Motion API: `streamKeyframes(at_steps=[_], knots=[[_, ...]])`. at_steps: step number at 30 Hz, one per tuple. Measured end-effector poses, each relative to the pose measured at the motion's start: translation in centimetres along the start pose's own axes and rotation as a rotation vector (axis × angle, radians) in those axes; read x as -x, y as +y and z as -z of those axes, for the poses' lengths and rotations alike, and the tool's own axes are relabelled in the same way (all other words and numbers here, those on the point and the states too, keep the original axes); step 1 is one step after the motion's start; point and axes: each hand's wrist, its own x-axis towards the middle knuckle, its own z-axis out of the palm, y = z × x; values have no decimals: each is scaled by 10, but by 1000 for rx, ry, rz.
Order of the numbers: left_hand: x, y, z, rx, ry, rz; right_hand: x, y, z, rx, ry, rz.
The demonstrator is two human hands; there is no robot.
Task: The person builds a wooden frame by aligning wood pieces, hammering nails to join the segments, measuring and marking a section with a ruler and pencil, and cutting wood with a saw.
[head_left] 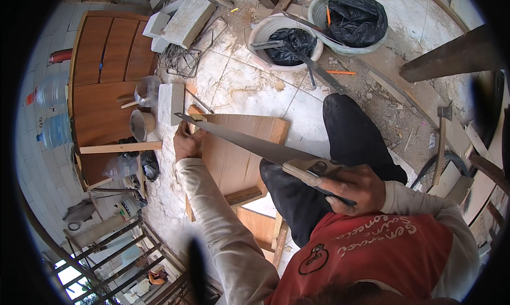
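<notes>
My right hand (357, 191) is closed around the handle of a handsaw (249, 145). The long metal blade slants up and left, its tip beyond my left hand. My left hand (189, 142) grips a small piece of wood (197, 117) close to the blade's far end; the fingers partly hide it. The blade crosses over or against this piece; actual contact cannot be made out. Under the saw lies a brown wooden panel (234, 169) on the floor, beside my bent knees. A grey block (171, 104) stands just past my left hand.
Two buckets lined with black plastic, one pinkish (256, 39) and one greenish (314, 10), stand ahead. A hammer (442, 140) lies at right among scrap wood. A wooden cabinet door (114, 55), water jugs (52, 90), a bowl (142, 123) and concrete blocks (188, 22) are at left.
</notes>
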Motion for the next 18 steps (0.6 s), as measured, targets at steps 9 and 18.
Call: streamKeyframes(at_steps=[9,18], knots=[[1,11,4,-115,37,35,-16,-8,-8,-27,-46,-78],[15,17,-6,-201,122,6,-81,20,-78,-64,6,-59]])
